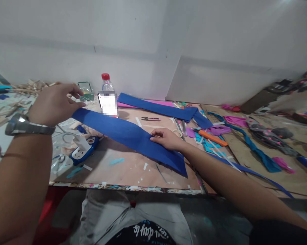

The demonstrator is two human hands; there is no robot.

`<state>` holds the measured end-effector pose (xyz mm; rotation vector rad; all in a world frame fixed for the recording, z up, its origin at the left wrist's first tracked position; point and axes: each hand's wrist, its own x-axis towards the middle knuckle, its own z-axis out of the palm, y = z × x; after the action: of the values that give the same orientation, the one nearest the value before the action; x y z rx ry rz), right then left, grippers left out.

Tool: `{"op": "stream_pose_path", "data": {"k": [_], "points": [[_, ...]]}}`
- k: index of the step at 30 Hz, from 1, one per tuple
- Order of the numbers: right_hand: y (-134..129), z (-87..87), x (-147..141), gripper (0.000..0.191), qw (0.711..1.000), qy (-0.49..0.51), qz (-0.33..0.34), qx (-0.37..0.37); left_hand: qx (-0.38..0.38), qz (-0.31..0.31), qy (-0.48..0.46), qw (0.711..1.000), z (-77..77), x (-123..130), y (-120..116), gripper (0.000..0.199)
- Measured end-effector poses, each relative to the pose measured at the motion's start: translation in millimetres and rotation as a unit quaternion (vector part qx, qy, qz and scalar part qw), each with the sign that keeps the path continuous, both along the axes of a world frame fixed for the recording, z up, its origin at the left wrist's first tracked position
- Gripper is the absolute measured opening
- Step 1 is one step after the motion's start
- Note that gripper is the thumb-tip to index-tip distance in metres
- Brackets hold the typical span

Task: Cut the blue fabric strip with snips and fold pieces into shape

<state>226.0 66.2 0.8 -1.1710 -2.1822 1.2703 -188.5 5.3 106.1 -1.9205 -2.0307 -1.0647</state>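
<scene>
Forearms (pixel 26 173) span the table edge (pixel 133 189), right hand (pixel 166 139) pinching blue strip (pixel 122 131), left hand (pixel 52 103) well apart, grip unclear.

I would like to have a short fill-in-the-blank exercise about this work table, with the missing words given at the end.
1. The right hand pinches a wide strip whose colour is ____.
2. The plastic bottle has a ____ cap.
3. A watch is worn on the ____ wrist.
4. Of the two hands, the small scissors lie nearer to the ____ one.

Missing words: blue; red; left; right.
</scene>
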Motion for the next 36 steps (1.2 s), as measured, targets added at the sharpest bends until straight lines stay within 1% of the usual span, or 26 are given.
{"op": "stream_pose_path", "data": {"k": [2,3,4,5,6,7,8,9,10,12,14,16,18,20,23,25,27,29,30,32,34,36], "points": [[1,-2.1,-3,0.024,0.998,-0.026,0.011,0.048,0.009,-0.040,0.044,0.998,2.0,10,-3,0.025],[1,-2.7,-6,0.022,0.997,-0.039,0.016,0.071,0.030,-0.037,0.062,0.997,4.7,20,-6,0.028],[2,-2.9,-8,0.019,0.994,-0.056,0.020,0.094,0.038,-0.020,0.082,0.996,8.0,33,-11,0.030],[2,-2.9,-9,0.017,0.990,-0.074,0.021,0.117,0.023,-0.012,0.113,0.993,11.3,49,-17,0.030],[3,-2.8,-11,0.015,0.985,-0.096,0.020,0.140,-0.022,-0.032,0.163,0.986,13.7,67,-23,0.032],[4,-2.5,-12,0.014,0.980,-0.118,0.018,0.160,-0.033,-0.048,0.189,0.980,14.4,87,-30,0.035],[4,-2.2,-12,0.013,0.974,-0.138,0.016,0.179,-0.046,-0.082,0.201,0.975,12.9,107,-36,0.035],[5,-1.8,-12,0.013,0.968,-0.155,0.015,0.197,-0.044,-0.116,0.201,0.972,8.9,127,-42,0.033],[7,-1.3,-11,0.014,0.962,-0.168,0.013,0.214,-0.062,-0.172,0.217,0.959,2.5,146,-47,0.030],[10,0.2,-6,0.014,0.953,-0.185,0.014,0.240,-0.103,-0.270,0.254,0.923,-15.7,179,-53,0.026],[14,1.9,-1,0.016,0.949,-0.190,0.020,0.250,-0.117,-0.326,0.263,0.901,-36.8,202,-53,0.031],[19,2.9,4,0.018,0.951,-0.179,0.035,0.251,-0.113,-0.342,0.269,0.893,-56.3,216,-48,0.037],[23,2.3,7,0.019,0.959,-0.151,0.041,0.235,-0.112,-0.346,0.277,0.889,-72.7,223,-39,0.051],[27,0.4,10,0.023,0.973,-0.120,0.035,0.192,-0.124,-0.341,0.280,0.889,-86.0,225,-31,0.065],[30,-1.2,19,0.031,0.986,-0.095,0.022,0.135,-0.170,-0.333,0.287,0.882,-101.1,224,-25,0.071],[32,0.0,30,0.037,0.988,-0.103,0.013,0.115,-0.196,-0.329,0.291,0.877,-106.8,222,-26,0.075],[33,2.0,43,0.040,0.986,-0.132,0.011,0.101,-0.202,-0.327,0.296,0.874,-108.2,220,-30,0.074],[33,2.3,55,0.033,0.981,-0.168,0.028,0.098,-0.213,-0.317,0.297,0.875,-105.9,218,-34,0.074],[33,1.4,60,0.030,0.981,-0.171,0.021,0.095,-0.220,-0.309,0.299,0.876,-104.0,217,-35,0.073],[31,-2.8,63,0.027,0.984,-0.154,0.007,0.090,-0.224,-0.300,0.303,0.876,-100.2,216,-38,0.072],[28,-8.9,59,0.023,0.986,-0.112,0.008,0.120,-0.216,-0.296,0.308,0.878,-97.6,215,-39,0.069],[25,-14.7,50,0.019,0.985,-0.072,0.027,0.156,-0.200,-0.296,0.306,0.882,-96.8,214,-39,0.067]]}}
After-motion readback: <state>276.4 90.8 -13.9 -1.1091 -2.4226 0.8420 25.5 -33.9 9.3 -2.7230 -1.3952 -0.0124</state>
